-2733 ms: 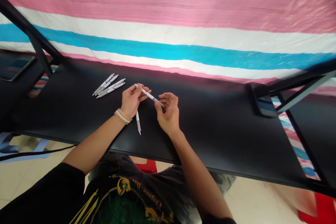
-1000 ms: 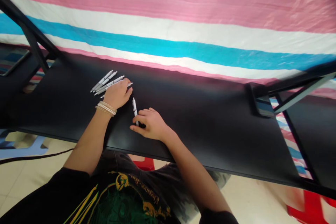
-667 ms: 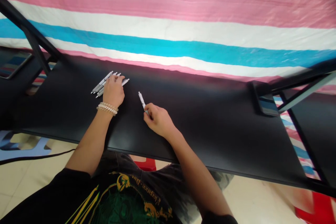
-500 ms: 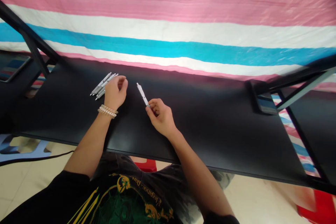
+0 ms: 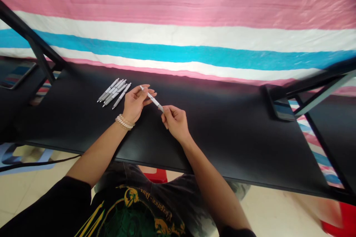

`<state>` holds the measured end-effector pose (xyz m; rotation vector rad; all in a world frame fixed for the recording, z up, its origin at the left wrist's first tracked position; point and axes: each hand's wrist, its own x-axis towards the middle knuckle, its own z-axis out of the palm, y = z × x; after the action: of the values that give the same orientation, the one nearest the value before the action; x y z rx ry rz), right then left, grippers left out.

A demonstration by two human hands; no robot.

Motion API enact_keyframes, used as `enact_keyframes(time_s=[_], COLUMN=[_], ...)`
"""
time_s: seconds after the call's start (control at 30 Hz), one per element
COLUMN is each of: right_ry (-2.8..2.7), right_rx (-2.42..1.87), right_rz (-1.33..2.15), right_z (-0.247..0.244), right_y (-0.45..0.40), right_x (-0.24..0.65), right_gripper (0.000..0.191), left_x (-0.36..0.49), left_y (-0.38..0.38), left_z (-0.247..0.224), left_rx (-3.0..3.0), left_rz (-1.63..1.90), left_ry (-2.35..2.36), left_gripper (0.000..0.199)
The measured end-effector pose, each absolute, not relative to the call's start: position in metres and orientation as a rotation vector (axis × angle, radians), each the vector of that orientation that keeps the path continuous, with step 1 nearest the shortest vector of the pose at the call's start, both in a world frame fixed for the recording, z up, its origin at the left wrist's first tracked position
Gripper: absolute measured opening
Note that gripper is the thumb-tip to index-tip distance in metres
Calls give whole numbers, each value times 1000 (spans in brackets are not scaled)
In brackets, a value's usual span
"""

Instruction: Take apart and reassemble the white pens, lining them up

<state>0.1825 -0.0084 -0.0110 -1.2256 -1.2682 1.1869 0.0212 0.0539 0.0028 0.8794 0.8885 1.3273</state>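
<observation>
A white and grey click pen point(image 5: 154, 100) spans the gap between my two hands, tilted with its upper end toward the left. My right hand point(image 5: 175, 121) pinches its lower grey end between thumb and fingers. At the other end, my left hand point(image 5: 135, 102) holds the pen's top near the thumb, its fingers stretched behind it. Just left of that hand, several matching pens point(image 5: 112, 92) lie side by side on the black tabletop point(image 5: 222, 129), tips pointing down-left. One pen point(image 5: 121, 96) lies slightly apart from the others, nearest my left wrist.
A pink, white and blue striped sheet point(image 5: 178, 37) hangs along the table's far edge. Black metal supports point(image 5: 39, 50) stand at both ends. A red stool point(image 5: 157, 176) shows below the front edge, and a cable point(image 5: 41, 163) runs at lower left.
My left hand has moved right, away from the pens, and now holds the upper end of the pen in my right hand. The separate pen beside the group has come into view.
</observation>
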Motion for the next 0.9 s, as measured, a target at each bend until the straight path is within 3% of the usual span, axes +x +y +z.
enact_keyframes(time_s=[0.27, 0.8, 0.9], right_ry=[-1261, -1159, -1198], right_rx=[-1205, -1140, -1156], right_rz=[869, 994, 942], right_z=[-16, -19, -21], right_y=[-5, 0, 1], right_x=[182, 182, 183], right_gripper=[28, 34, 24], left_x=[24, 29, 30], left_y=[58, 58, 58], left_z=[-8, -15, -15], left_rx=[754, 711, 719], left_rz=[1377, 1395, 1378], left_ry=[904, 881, 886], left_gripper=[35, 33, 33])
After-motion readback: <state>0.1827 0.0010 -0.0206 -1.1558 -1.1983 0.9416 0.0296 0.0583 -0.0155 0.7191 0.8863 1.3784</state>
